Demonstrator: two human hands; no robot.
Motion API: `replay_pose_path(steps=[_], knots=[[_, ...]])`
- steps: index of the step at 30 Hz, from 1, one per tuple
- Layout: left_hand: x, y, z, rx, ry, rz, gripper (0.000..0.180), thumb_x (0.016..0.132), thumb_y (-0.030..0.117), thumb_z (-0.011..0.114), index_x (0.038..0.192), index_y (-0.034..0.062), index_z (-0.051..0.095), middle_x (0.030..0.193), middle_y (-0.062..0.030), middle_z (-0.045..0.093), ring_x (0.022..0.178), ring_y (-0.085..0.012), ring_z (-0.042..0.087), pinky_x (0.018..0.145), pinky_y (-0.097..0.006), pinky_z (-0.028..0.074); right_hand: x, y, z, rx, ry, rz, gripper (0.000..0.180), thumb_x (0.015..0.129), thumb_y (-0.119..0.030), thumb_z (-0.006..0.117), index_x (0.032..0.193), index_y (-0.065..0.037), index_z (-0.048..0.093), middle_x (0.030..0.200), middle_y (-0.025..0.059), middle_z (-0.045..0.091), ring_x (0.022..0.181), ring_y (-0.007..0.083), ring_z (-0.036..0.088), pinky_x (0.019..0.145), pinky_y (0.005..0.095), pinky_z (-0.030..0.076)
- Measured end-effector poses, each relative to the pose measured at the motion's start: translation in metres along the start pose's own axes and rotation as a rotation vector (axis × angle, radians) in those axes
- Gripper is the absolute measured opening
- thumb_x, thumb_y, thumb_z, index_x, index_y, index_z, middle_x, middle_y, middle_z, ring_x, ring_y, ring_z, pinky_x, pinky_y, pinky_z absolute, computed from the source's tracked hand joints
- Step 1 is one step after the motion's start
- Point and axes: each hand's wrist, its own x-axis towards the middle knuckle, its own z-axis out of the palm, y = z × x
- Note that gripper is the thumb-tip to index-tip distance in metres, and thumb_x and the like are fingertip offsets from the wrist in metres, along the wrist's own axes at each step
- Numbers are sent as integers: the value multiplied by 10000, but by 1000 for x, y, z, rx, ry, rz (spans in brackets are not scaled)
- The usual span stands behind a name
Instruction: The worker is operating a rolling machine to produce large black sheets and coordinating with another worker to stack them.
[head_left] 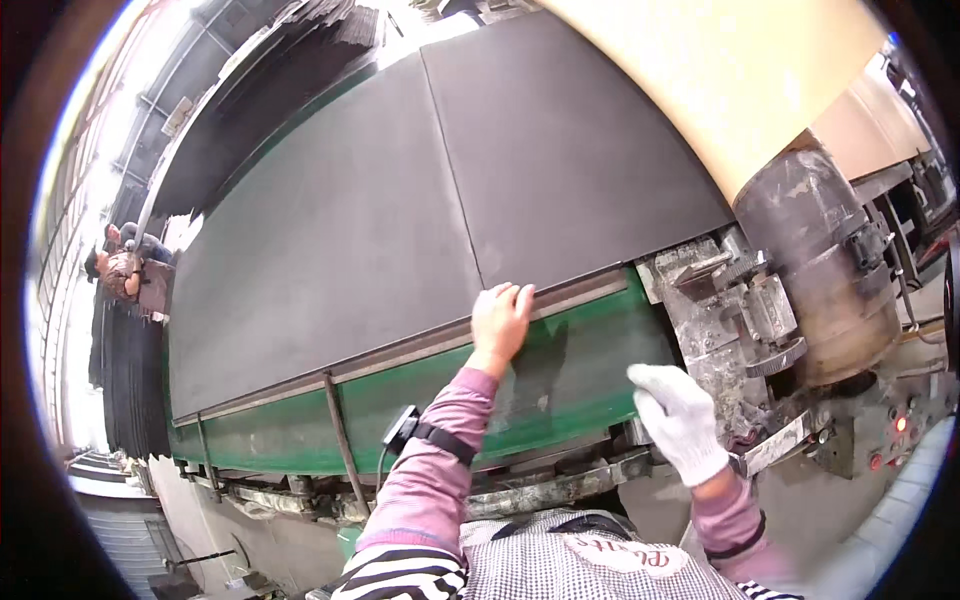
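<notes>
At the dark sheet (580, 150), left hand (502, 322) grasping or merely resting, unclear; right hand (680, 420) released

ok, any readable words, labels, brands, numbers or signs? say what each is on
Checked apron, pale patch: reddish lettering, wording not copied here.
Control panel, far right: any markings too small and blurred to read.
Dark sheets: no lettering seen.
</notes>
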Motion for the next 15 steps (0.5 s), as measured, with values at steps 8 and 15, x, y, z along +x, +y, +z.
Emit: replay_pose_path(steps=[8, 15], knots=[[-102, -268, -189, 657, -328, -690, 291, 978, 326, 464, 953, 123, 671, 783, -114, 690, 719, -306, 663, 632, -471, 491, 168, -11, 154, -433, -295, -84, 212, 883, -189, 506, 974, -128, 688, 952, 118, 679, 917, 311, 654, 799, 429, 524], [-145, -313, -228, 678, -429, -820, 651, 946, 592, 362, 1013, 50, 716, 1057, -168, 691, 1053, -316, 631, 1026, -502, 363, 192, -8, 173, -477, -341, -76, 187, 813, -162, 543, 904, -82, 686, 962, 142, 636, 935, 342, 625, 832, 433, 517]])
